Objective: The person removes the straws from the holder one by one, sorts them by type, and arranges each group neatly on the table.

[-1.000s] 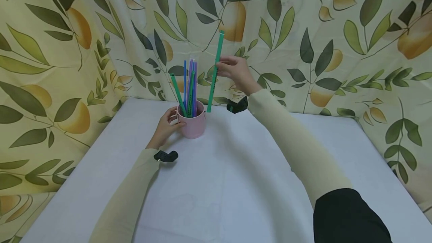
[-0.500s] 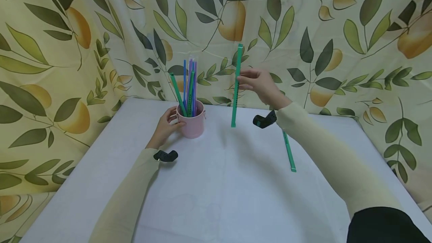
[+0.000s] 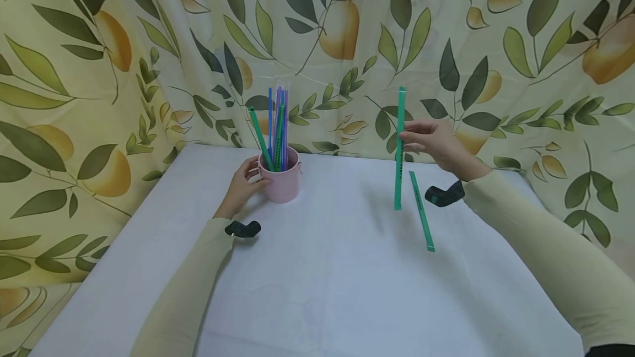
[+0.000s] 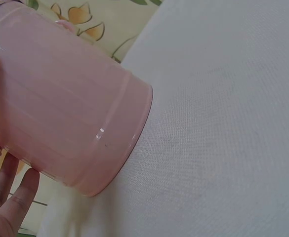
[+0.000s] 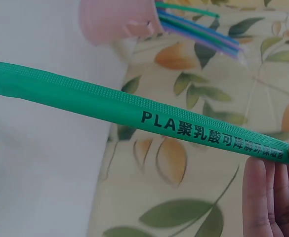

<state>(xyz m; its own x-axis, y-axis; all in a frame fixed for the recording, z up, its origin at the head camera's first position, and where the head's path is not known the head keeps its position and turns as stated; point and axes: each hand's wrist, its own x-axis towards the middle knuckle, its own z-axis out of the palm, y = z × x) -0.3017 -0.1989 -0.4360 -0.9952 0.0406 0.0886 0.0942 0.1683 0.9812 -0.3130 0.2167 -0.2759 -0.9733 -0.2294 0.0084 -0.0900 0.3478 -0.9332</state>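
Observation:
A pink bucket point(image 3: 284, 187) stands upright toward the back of the white table. My left hand point(image 3: 239, 189) grips its left side, thumb at the front; the left wrist view shows the smooth pink wall and lower rim close up. Green, blue and purple straws point(image 3: 280, 139) stick up out of the bucket. Farther right, my right hand point(image 3: 439, 145) pinches a green paper-wrapped straw point(image 3: 399, 164) by its middle and holds it nearly vertical. Black "PLA" lettering shows on that wrapper point(image 5: 184, 129) in the right wrist view. Below it, a second green wrapped straw point(image 3: 422, 214) lies on the table.
The white-covered table point(image 3: 297, 285) reaches back to a curtain point(image 3: 317, 26) printed with leaves and fruit. Each wrist carries a small black camera strap, one by the left sleeve point(image 3: 198, 274) and one by the right sleeve point(image 3: 536, 247).
My right hand has carried the green straw from beside the bucket rightward and somewhat lower, uncovering the straw on the table. My left hand stays on the bucket.

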